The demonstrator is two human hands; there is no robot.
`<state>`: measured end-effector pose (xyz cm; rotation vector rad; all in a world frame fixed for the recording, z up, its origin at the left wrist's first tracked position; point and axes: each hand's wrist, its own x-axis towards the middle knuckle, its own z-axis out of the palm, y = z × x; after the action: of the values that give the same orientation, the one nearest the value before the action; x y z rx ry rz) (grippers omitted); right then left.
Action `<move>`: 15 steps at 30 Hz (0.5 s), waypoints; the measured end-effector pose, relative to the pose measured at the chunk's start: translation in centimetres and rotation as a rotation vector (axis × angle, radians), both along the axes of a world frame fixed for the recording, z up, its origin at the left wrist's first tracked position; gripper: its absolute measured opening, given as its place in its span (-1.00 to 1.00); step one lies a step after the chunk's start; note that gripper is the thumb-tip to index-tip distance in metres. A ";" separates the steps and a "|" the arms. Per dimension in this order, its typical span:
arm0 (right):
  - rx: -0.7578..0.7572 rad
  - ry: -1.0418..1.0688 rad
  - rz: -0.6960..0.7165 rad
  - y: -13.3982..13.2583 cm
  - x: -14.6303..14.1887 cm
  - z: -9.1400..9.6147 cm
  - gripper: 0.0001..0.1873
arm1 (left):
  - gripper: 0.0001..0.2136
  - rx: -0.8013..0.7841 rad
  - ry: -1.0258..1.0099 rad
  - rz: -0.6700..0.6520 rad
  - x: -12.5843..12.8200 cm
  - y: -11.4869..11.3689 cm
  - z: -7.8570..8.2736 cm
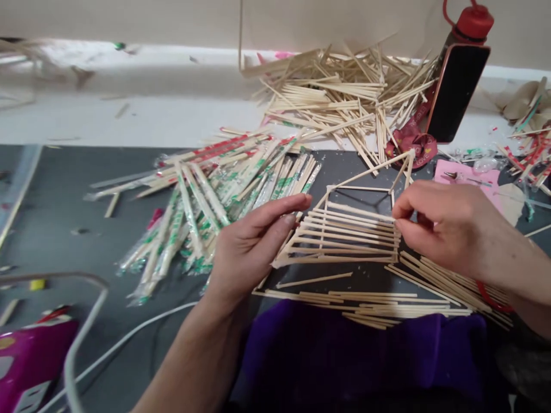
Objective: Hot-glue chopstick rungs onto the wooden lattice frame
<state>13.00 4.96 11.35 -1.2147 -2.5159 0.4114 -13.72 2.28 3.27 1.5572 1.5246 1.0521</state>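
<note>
A small frame [344,260] built of wooden chopsticks sits on the dark table between my hands. Sloping sticks rise to a peak at its far right, and a row of parallel chopsticks lies across its near face. My right hand [451,223] is closed in a pinch at the right end of the uppermost chopstick [361,212] of that row. Beside the left ends of the row, my left hand [253,241] has its fingers stretched out, thumb a little apart from the index finger. Whether its fingertips touch the frame is hard to tell.
Wrapped chopsticks [206,201] lie heaped at left, bare ones [322,103] behind. A phone [458,94] leans against a red-capped bottle [473,23]. Loose chopsticks [387,307] lie in front. A white cable [129,338] and a purple packet [38,355] are at lower left.
</note>
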 end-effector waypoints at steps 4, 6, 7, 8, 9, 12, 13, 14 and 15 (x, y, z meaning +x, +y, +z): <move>-0.108 0.084 0.004 1.0 -0.3 1.3 -0.86 | -0.75 0.010 -0.009 -0.024 0.5 0.4 0.6; -0.172 0.098 0.002 1.3 -0.5 1.6 -0.89 | -0.76 0.005 -0.023 -0.028 0.7 0.6 0.9; -0.187 0.102 0.011 1.4 -0.6 1.6 -0.85 | -0.76 0.000 -0.030 -0.029 0.8 0.7 0.9; -0.195 0.099 0.027 1.4 -0.7 1.6 -0.79 | -0.76 -0.002 -0.038 -0.029 0.9 0.8 0.9; -0.194 0.092 0.045 1.4 -0.8 1.6 -0.77 | -0.75 -0.003 -0.045 -0.029 1.0 0.9 0.9; -0.174 0.037 0.075 1.4 -1.1 1.9 -0.86 | -0.74 -0.003 -0.049 -0.033 0.9 1.2 0.6; -0.166 0.013 0.071 1.5 -1.3 2.2 -0.89 | -0.74 -0.007 -0.049 -0.032 0.9 1.2 0.5; -0.162 -0.010 0.068 1.6 -1.5 2.6 -0.88 | -0.74 -0.014 -0.052 -0.029 0.8 1.2 0.5; -0.167 -0.037 0.069 1.8 -1.8 3.0 -0.86 | -0.74 -0.022 -0.059 -0.022 0.8 1.2 0.4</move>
<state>11.24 6.76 14.33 -1.2063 -2.6044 0.6337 -12.88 3.51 3.67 1.5116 1.4719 1.0558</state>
